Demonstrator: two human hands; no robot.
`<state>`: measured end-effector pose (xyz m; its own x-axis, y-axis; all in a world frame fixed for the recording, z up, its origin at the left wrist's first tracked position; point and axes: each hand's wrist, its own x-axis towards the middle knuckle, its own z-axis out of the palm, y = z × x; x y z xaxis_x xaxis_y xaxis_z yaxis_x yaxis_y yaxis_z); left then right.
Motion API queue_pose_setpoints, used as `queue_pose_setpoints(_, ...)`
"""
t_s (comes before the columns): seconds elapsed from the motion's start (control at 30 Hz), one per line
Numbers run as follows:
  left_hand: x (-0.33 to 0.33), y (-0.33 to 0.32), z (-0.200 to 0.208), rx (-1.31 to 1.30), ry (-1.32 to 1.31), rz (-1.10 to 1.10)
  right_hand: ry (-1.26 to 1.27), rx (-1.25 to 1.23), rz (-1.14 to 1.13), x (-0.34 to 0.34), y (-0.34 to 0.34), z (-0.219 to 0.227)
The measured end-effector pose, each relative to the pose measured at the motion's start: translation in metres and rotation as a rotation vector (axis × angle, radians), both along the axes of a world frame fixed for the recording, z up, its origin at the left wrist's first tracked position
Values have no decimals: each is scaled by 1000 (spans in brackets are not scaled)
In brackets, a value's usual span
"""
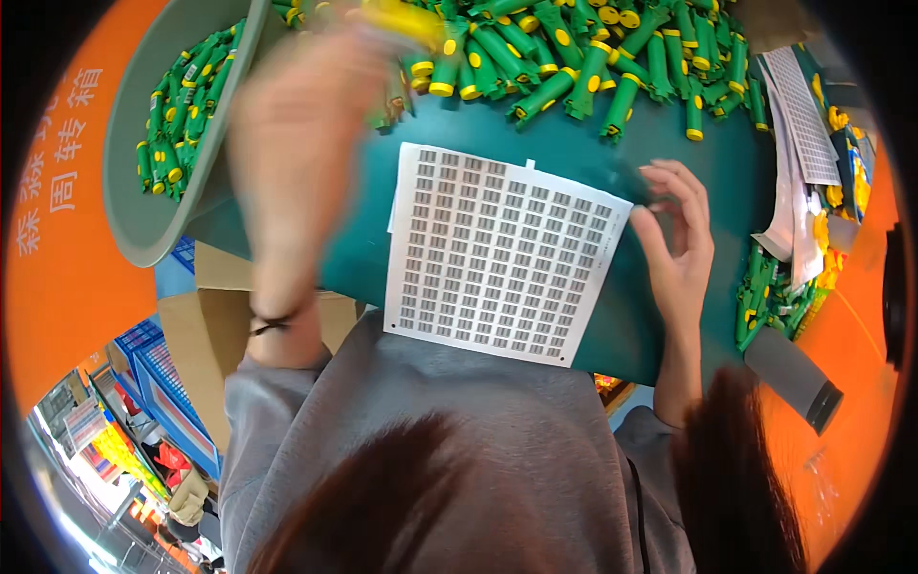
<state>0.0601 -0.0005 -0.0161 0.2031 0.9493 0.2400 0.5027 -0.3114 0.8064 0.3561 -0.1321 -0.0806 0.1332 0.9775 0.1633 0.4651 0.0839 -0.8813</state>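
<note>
A white sheet of small printed grey labels (497,253) in rows lies tilted on the dark green table, close to my body. My left hand (316,124) is smeared by motion over the table's left side, reaching toward the far pile. A blurred yellow piece (406,21) shows beside its fingers; whether the hand holds it is unclear. My right hand (677,215) is at the sheet's far right corner, fingers curled and thumb apart from them, with nothing distinct between. A dark blur lies near its fingertips. Many green tubes with yellow ends (545,57) are heaped at the far edge.
A grey-green tub (143,244) at the left holds more green tubes (182,115). At the right are more label sheets (798,115), bagged green and yellow pieces (779,297) and a dark grey cylinder (794,378). An open cardboard box (206,330) stands below the table's left edge.
</note>
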Motion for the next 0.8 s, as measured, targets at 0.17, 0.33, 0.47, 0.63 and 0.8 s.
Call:
queue_pose_setpoints(0.17, -52, 33, 15, 828, 326, 408, -361, -145, 23, -2, 8, -10)
queue_pose_setpoints(0.33, 13, -21, -63, 491, 279, -360, -86, -222, -27, 6, 8, -18)
queue_pose_setpoints(0.47, 23, -21, -88, 522, 277, -391, -23, -267, -18, 13, 8, -15)
queue_pose_setpoints(0.63, 30, -19, -91, 578, 239, -425, -35, -261, -24, 18, 7, -14)
queue_pose_setpoints(0.8, 38, -19, -96, 598, 215, -424, -150, -300, 12, 28, 12, -13)
